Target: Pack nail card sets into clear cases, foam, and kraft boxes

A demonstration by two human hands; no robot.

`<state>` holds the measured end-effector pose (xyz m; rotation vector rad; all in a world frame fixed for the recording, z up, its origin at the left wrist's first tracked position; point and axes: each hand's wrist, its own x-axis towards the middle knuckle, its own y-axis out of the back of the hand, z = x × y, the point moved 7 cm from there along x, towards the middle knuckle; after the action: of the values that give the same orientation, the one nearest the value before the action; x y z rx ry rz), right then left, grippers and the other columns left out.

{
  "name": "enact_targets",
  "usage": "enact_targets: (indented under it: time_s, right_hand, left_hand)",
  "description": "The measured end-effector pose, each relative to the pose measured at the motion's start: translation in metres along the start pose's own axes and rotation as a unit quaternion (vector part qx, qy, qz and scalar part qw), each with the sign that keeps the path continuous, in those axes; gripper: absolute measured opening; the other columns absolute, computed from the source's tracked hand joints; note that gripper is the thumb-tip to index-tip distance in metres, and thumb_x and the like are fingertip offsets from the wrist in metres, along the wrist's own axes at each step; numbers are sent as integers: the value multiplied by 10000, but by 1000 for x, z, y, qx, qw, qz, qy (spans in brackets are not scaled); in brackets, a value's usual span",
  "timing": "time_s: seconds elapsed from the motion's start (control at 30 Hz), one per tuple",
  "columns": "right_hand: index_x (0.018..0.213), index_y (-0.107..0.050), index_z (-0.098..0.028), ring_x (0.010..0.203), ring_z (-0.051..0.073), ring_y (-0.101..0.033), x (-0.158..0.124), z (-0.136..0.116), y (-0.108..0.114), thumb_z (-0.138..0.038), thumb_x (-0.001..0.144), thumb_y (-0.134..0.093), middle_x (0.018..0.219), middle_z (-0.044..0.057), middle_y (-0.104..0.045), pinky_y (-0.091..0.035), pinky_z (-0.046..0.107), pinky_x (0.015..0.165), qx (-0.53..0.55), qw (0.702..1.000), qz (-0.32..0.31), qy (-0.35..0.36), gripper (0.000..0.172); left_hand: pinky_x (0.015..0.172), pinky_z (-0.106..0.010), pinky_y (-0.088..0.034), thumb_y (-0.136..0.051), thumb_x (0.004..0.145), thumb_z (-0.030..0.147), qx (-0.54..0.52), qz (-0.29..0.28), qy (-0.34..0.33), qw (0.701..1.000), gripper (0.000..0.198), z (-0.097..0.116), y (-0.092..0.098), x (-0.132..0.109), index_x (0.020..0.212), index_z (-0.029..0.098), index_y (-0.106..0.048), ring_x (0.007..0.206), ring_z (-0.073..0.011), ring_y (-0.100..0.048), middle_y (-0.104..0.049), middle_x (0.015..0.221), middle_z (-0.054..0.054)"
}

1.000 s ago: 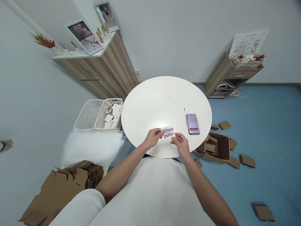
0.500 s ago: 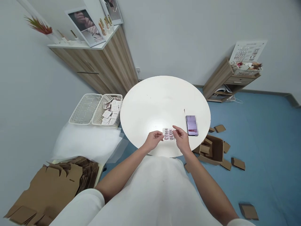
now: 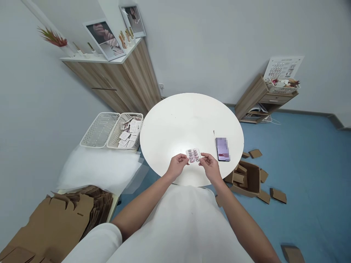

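We hold a small pale card (image 3: 193, 155) of shiny pinkish pieces, set in 2 rows, over the near part of our white table (image 3: 175, 113); we cannot tell whether it touches the top. Our left hand (image 3: 177, 165) has its fingertips pinched on the card's left edge, and our right hand (image 3: 210, 166) has its fingers clamped on the right edge. To the right lies our phone (image 3: 222, 149), well inside the table's edge. Left of the table, 2 white baskets (image 3: 89, 133) stand side by side, the right 1 holding paper cards (image 3: 133, 127).
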<state>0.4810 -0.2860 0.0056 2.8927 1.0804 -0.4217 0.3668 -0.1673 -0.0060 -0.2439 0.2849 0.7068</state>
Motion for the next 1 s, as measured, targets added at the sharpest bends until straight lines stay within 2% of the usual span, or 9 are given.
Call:
enact_targets:
  time_s: [0.1,0.27,0.47,0.57,0.67,0.77,0.9,1.0]
  right_hand:
    - [914,-564,-222,645,132,-587,-2,5,1,-368,652,-650,678,-35,-548,-477,353,738,53,998,28,-15,312]
    - [919,-537,-218,676,138,-592,-4,17,-8,-346,647,-655,679,-37,-533,-477,375,771,80,996,15,-41,323]
    - [987,-546,-207,755,136,-558,4,16,-16,-395,652,-649,945,42,-552,-466,341,739,-7,1000,-19,-21,398]
    - [985,-549,-205,705,125,-549,8,20,-26,-407,666,-638,878,28,-557,-468,341,724,-2,998,-61,-23,388]
    - [945,-562,-203,681,120,-544,7,29,-36,-399,669,-638,826,15,-548,-474,338,710,5,997,-72,-36,347]
    - [923,-563,-202,657,112,-548,4,37,-49,-384,668,-637,813,3,-528,-487,340,702,8,995,-76,-57,322]
    - [1016,-520,-234,631,98,-561,1,36,-70,-350,663,-641,800,-29,-501,-508,351,714,19,993,-91,-73,391]
    - [1050,-504,-248,632,102,-573,4,33,-80,-355,648,-651,801,-35,-492,-517,367,722,19,996,-64,-66,442]
  left_hand:
    - [692,-288,-446,-646,681,338,-20,-2,-1,1000,295,0,-3,-4,904,174,-545,715,-149,-623,-618,703,-8]
    - [720,-312,-455,-588,728,341,-10,2,-2,1000,214,-2,1,-6,816,150,-549,688,-147,-624,-638,760,-52]
    - [695,-274,-460,-524,767,318,128,2,-58,990,197,9,26,-6,848,158,-606,685,-130,-582,-629,785,-38]
    - [671,-255,-451,-491,786,314,197,-2,-62,978,200,11,38,-10,850,174,-620,683,-129,-567,-624,743,-20]
    - [657,-249,-444,-474,796,314,233,-3,-58,971,211,11,48,-11,862,184,-626,682,-130,-559,-620,727,-14]
    - [654,-256,-450,-484,791,327,219,6,-49,974,219,9,59,-4,875,178,-621,664,-129,-557,-613,722,-18]
    - [670,-270,-461,-519,776,351,139,41,-33,989,238,7,80,10,912,164,-578,663,-122,-574,-605,742,-22]
    - [718,-284,-462,-503,793,356,98,60,-29,993,280,8,96,11,988,160,-545,721,-123,-596,-610,811,-37]
